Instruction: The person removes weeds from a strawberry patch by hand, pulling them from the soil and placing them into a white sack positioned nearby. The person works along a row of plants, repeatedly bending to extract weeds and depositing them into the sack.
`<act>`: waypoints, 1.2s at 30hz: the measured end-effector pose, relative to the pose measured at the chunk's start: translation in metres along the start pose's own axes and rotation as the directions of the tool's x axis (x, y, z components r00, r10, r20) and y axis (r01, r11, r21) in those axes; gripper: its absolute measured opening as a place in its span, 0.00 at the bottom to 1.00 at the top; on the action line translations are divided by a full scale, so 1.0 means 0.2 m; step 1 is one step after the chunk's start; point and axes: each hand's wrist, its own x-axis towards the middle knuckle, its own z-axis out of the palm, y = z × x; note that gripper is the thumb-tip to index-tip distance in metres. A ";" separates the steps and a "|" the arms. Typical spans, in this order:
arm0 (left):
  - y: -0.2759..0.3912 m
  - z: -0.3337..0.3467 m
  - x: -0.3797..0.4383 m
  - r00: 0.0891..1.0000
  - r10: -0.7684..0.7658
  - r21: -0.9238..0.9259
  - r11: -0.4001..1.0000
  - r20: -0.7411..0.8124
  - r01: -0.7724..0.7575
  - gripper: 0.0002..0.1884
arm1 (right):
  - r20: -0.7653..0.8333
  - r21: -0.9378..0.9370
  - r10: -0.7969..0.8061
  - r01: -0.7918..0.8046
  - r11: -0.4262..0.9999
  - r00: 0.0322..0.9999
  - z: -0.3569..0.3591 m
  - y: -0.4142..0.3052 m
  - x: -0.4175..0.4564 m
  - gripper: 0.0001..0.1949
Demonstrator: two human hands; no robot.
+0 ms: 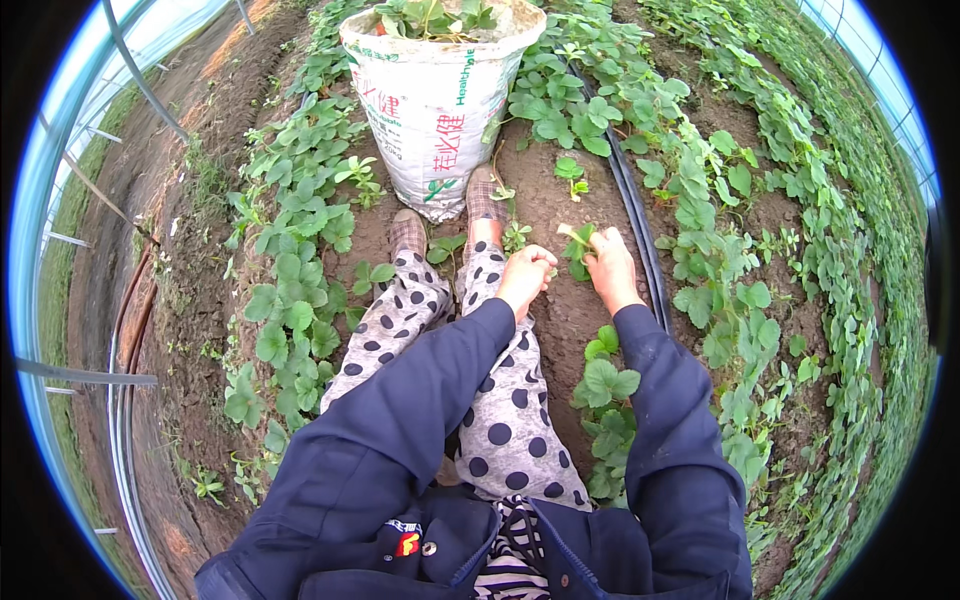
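Note:
My right hand (pixel 613 268) is over the bare soil beside a black drip hose. Its thumb and fingers are closed on a small strawberry plant (pixel 576 241), whose pale stem end points up and to the left. Its green leaves hang just left of the fingers. My left hand (pixel 526 277) is above my right shin, a short gap away, with its fingers curled in. A speck of pale green shows at its fingertips; whether the hand grips anything is unclear. Another small seedling (pixel 570 171) stands in the soil beyond my right hand.
A white woven sack (pixel 442 127) bearing print, with cut leaves (pixel 435 19) at its mouth, stands against my shoes. The black drip hose (pixel 634 195) runs along the row. Strawberry rows (pixel 292 300) flank me. Metal greenhouse tubing (pixel 86 373) juts in at the left.

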 end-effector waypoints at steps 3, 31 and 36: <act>-0.03 -0.02 0.01 1.000 -0.006 -0.033 0.999 0.000 0.006 0.07 | -0.072 -0.046 -0.303 0.300 0.953 0.950 0.02 0.09 -0.02 0.07; 0.56 0.20 -0.19 0.864 0.471 0.021 0.880 -0.178 -0.475 0.24 | -0.078 0.650 0.150 -0.063 0.757 0.986 -0.17 -0.51 0.15 0.19; 1.09 -0.10 -0.04 0.695 0.684 0.200 0.729 -0.220 -0.655 0.13 | -0.200 0.389 -0.290 0.348 0.853 0.936 -0.38 -0.77 0.16 0.27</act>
